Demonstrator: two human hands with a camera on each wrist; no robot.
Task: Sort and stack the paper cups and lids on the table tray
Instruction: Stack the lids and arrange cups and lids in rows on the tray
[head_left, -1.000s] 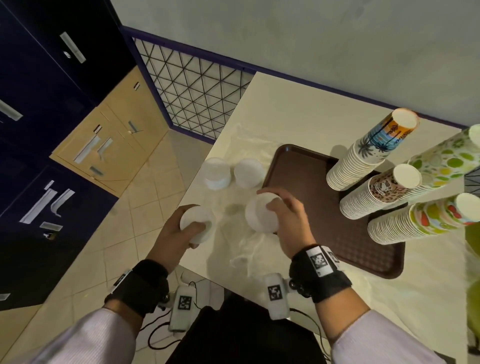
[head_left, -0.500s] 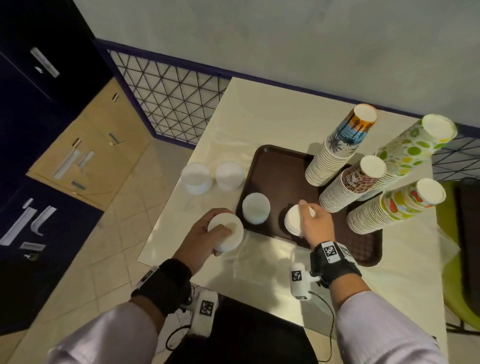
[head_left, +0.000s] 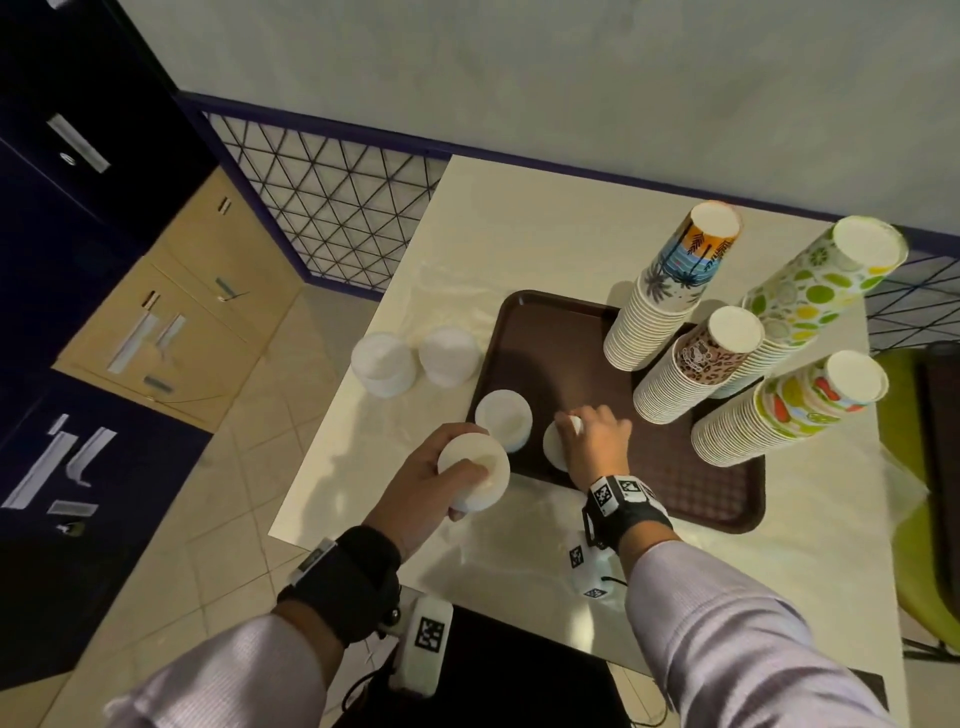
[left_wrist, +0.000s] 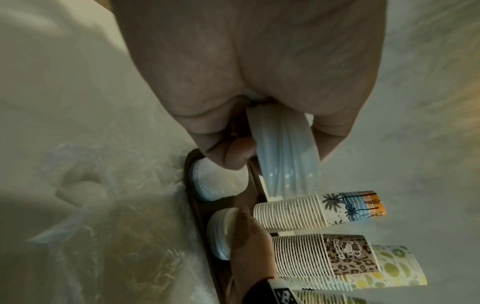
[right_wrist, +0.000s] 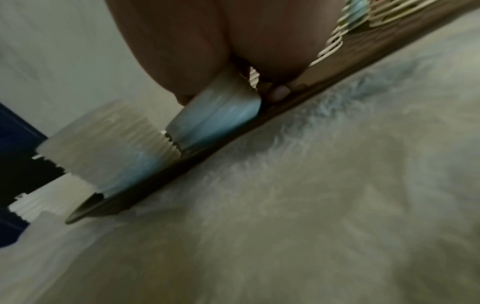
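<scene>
A brown tray (head_left: 566, 332) lies on the pale table. Several tall stacks of printed paper cups (head_left: 670, 296) stand upside down along its right side. My left hand (head_left: 441, 478) grips a stack of white lids (head_left: 475, 470) above the table, just off the tray's near left corner; the left wrist view shows this held stack (left_wrist: 285, 156) between thumb and fingers. My right hand (head_left: 592, 441) holds a second lid stack (head_left: 555, 444) that sits on the tray, seen as the gripped stack (right_wrist: 221, 115) in the right wrist view. A third lid stack (head_left: 504, 418) stands free on the tray beside it.
Two more white lid stacks (head_left: 382, 364) (head_left: 449, 356) stand on the table left of the tray. Crinkled clear plastic wrap (head_left: 519, 540) lies on the table near me. A green chair (head_left: 924, 467) is at the right, a wire grid fence (head_left: 332, 208) behind the table's left edge.
My right hand carried its lid stack from the table onto the tray and set it down. My left hand moved right with its stack toward the tray's corner.
</scene>
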